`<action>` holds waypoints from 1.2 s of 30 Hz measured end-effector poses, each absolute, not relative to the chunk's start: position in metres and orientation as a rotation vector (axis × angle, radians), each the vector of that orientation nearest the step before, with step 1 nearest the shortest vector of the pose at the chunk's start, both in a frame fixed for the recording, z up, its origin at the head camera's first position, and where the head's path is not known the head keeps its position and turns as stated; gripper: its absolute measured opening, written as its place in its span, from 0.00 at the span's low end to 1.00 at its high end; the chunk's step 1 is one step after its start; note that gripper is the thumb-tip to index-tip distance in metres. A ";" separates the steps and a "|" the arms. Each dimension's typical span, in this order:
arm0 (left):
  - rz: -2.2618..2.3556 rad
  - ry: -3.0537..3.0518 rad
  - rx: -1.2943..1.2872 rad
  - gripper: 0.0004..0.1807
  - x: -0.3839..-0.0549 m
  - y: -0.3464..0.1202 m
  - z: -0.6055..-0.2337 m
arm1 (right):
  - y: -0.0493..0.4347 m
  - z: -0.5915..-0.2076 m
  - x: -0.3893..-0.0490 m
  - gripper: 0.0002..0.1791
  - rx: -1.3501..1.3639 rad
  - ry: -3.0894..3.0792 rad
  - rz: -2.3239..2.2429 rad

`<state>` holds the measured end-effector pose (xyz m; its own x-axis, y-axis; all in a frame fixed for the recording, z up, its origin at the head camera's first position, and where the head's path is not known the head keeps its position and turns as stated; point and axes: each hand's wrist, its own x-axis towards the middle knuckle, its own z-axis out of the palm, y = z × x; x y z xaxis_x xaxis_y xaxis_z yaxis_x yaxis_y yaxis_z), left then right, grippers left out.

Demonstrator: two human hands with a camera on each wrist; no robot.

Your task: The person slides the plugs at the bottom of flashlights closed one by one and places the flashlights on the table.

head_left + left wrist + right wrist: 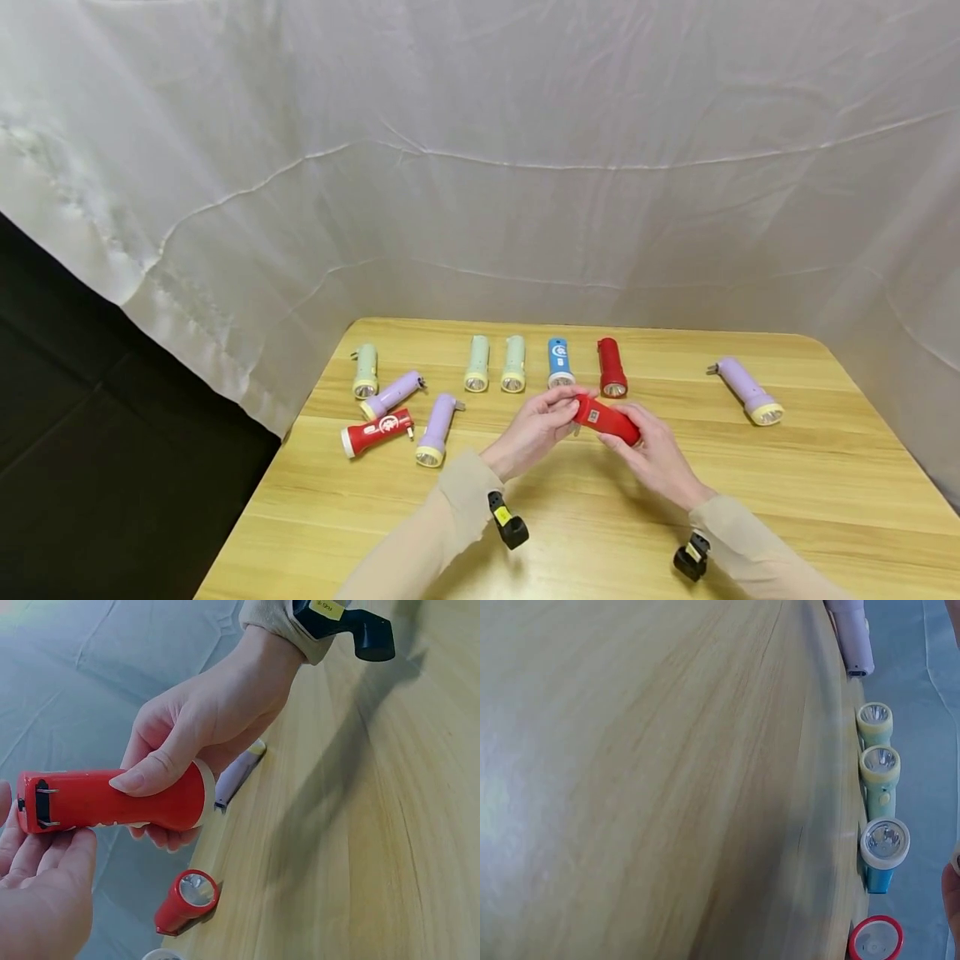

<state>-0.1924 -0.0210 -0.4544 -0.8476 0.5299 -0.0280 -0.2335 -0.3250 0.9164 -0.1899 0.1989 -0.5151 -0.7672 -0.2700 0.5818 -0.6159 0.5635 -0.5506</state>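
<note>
A red flashlight with a white head is held above the table between both hands. My right hand grips it around the head end, thumb along the body in the left wrist view. At the tail end, my left hand pinches it, the fingertips underneath. Two metal plug prongs show at a black slot near the tail in the left wrist view. Behind the hands stand a blue flashlight and a darker red flashlight. Only a sliver of a hand shows in the right wrist view.
Two pale green flashlights stand in the back row. At left are another green flashlight, two purple flashlights and a red-and-white flashlight. A purple flashlight lies at right. White cloth hangs behind the wooden table.
</note>
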 end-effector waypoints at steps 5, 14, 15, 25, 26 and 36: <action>2.216 1.427 0.360 0.23 -0.192 -0.021 -0.457 | 0.197 -0.514 -0.189 0.22 0.708 -2.376 1.079; 2.215 1.406 0.346 0.23 -0.192 -0.021 -0.457 | 0.197 -0.514 -0.188 0.21 0.701 -2.393 1.101; 2.210 1.407 0.349 0.23 -0.192 -0.021 -0.457 | 0.197 -0.514 -0.188 0.21 0.704 -2.389 1.103; 2.201 1.417 0.334 0.23 -0.191 -0.021 -0.460 | 0.194 -0.514 -0.187 0.21 0.726 -2.376 1.108; 2.199 1.425 0.338 0.23 -0.191 -0.021 -0.460 | 0.194 -0.514 -0.187 0.22 0.719 -2.382 1.105; 2.217 1.443 0.324 0.23 -0.188 -0.022 -0.462 | 0.191 -0.514 -0.184 0.23 0.713 -2.397 1.094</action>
